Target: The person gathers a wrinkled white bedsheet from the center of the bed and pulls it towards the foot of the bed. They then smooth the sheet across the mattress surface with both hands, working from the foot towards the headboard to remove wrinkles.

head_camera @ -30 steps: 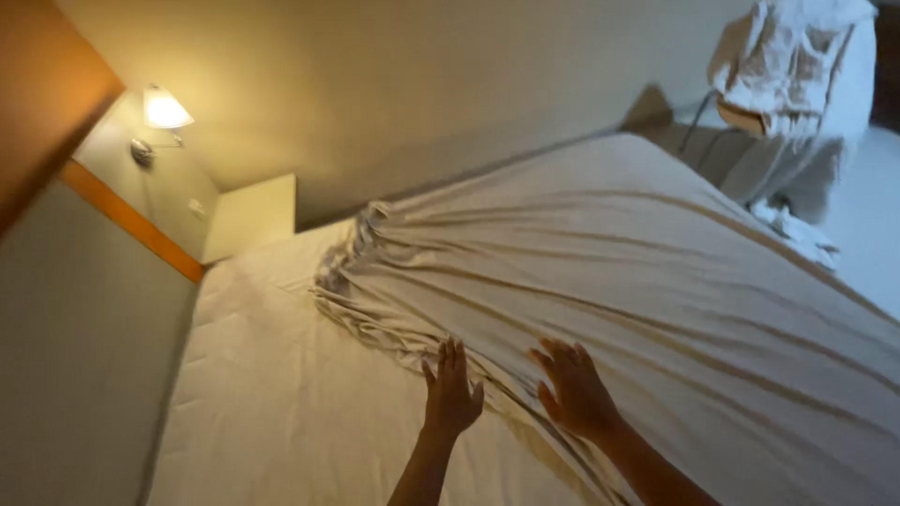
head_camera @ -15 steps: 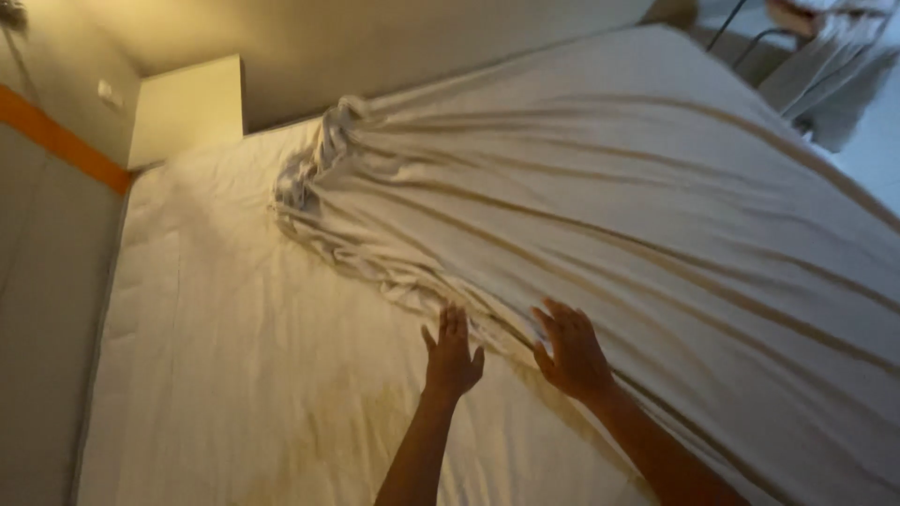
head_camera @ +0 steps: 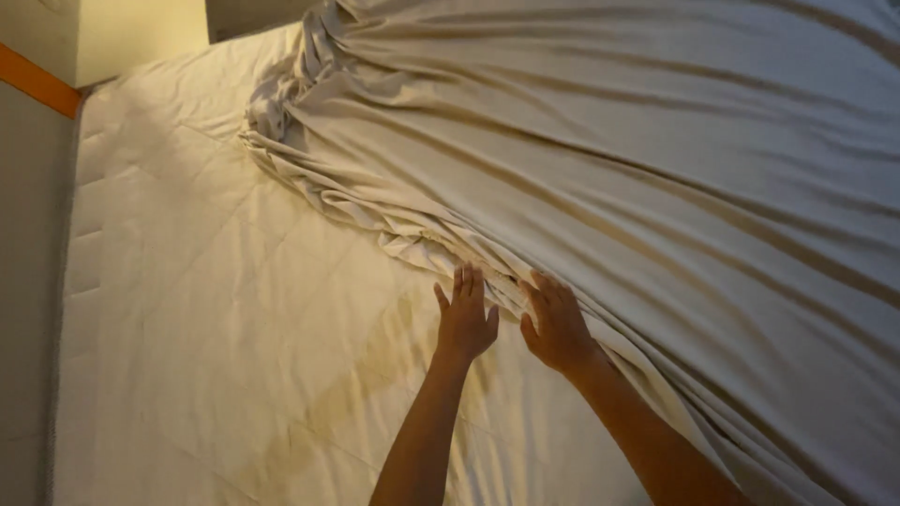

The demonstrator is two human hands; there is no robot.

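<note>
Your left hand [head_camera: 465, 317] and right hand [head_camera: 555, 323] lay flat and open, side by side, holding nothing. Their fingertips touched the bunched edge of the soft, wrinkly sheet [head_camera: 656, 169]. That edge ran slantwise from the mattress's [head_camera: 187, 309] far left corner toward its near right side. The quilted mattress lay bare on your left.

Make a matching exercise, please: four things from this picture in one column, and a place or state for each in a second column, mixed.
Things:
1. left hand
2. right hand
3. sheet
4. mattress

Places or states:
A. bare and quilted, with a yellowish stain
B. bunched in folds, covering the right part of the bed
C. flat, fingers at the sheet's edge
D. resting on the sheet's gathered edge

Pairs: 1-C, 2-D, 3-B, 4-A
</note>
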